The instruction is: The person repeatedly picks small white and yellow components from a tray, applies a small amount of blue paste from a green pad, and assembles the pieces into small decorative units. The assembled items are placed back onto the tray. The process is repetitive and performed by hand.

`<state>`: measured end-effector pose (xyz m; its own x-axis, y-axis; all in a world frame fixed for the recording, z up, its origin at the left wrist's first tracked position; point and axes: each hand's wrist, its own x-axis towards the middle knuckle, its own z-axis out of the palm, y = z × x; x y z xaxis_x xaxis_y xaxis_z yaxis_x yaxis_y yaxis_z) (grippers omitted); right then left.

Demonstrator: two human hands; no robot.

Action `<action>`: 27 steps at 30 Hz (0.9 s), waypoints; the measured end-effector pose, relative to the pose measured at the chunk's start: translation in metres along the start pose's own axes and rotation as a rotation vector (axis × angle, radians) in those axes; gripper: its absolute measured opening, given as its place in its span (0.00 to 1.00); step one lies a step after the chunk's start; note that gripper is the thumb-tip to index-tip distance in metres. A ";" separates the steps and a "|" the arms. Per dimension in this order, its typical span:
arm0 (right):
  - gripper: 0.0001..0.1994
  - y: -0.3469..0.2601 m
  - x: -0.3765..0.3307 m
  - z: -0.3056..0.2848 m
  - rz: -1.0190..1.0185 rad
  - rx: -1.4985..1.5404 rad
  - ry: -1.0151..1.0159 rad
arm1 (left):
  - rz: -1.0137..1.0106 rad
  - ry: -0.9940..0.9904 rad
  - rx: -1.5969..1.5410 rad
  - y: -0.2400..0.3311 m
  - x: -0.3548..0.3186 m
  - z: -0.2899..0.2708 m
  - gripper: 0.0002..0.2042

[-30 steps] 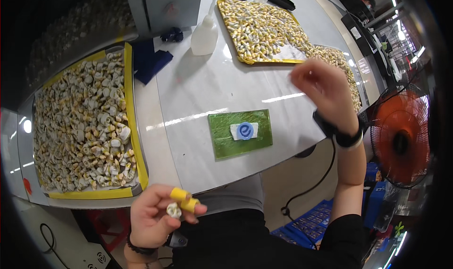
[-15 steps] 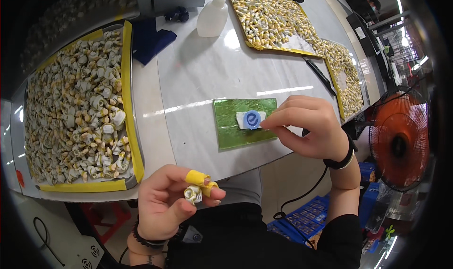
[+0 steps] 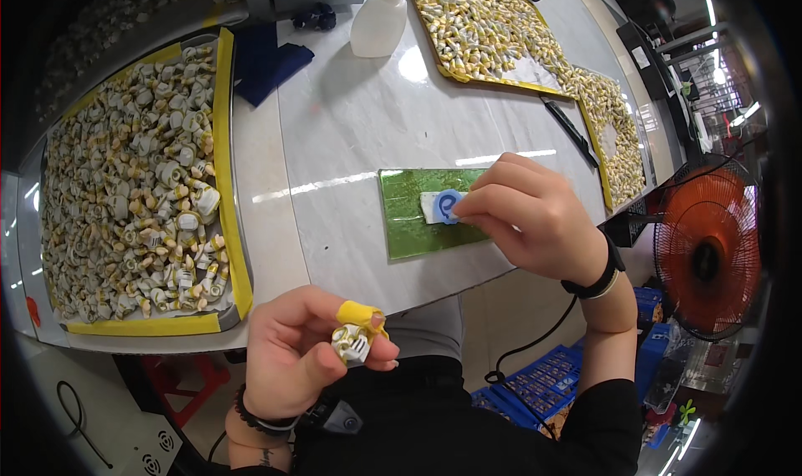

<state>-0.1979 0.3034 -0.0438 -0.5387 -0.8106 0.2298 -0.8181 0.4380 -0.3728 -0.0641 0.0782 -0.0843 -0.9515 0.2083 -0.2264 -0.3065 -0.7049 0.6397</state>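
Observation:
In my left hand (image 3: 294, 349), between thumb and fingers, is a small white figurine piece (image 3: 351, 345) with yellow-green trim and dark stripes. Yellow tape (image 3: 359, 313) wraps fingertips of that hand. My right hand (image 3: 535, 215) is closed in a pinch at the right edge of a round, translucent blue piece (image 3: 445, 202) with a dark blue curl on it. Beneath the blue piece lies a white pad (image 3: 428, 204) on a green rectangular plate (image 3: 403, 238). My fingers hide the right part of the pad and plate.
A yellow-edged tray (image 3: 228, 142) full of white figurine pieces stands at left. Trays of small yellow-and-white pieces (image 3: 484, 33) are at the far right, beside a black pen-like tool (image 3: 571, 132). A white squeeze bottle (image 3: 378, 26), dark blue cloth (image 3: 271, 71) and orange fan (image 3: 706, 246) surround the table.
My right hand has shifted left and down, its fingertips now over the blue piece's edge. The figurine piece has turned in my left hand, which has moved slightly right.

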 end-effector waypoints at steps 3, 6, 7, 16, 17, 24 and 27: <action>0.06 -0.003 0.003 0.002 -0.030 -0.022 0.013 | -0.064 -0.080 -0.109 -0.002 0.002 -0.002 0.24; 0.07 -0.011 0.004 -0.006 -0.018 -0.018 0.071 | -0.145 -0.167 -0.143 -0.001 0.008 0.001 0.24; 0.07 -0.015 0.005 -0.011 -0.007 -0.008 0.100 | -0.177 -0.199 -0.143 -0.001 0.010 0.002 0.24; 0.07 -0.052 0.015 0.000 -0.183 0.349 0.319 | -0.327 -0.315 -0.255 -0.006 0.015 0.005 0.16; 0.07 -0.052 0.016 0.001 -0.204 0.331 0.323 | -0.331 -0.319 -0.259 -0.005 0.015 0.005 0.16; 0.08 -0.053 0.015 0.004 -0.281 0.317 0.289 | -0.385 -0.354 -0.284 -0.006 0.016 0.007 0.14; 0.12 -0.052 0.013 0.000 -0.303 0.393 0.227 | -0.406 -0.386 -0.244 -0.002 0.017 0.007 0.13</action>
<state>-0.1620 0.2699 -0.0213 -0.3557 -0.7546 0.5515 -0.8301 -0.0160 -0.5573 -0.0797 0.0879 -0.0847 -0.7145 0.6917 -0.1051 -0.6755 -0.6430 0.3609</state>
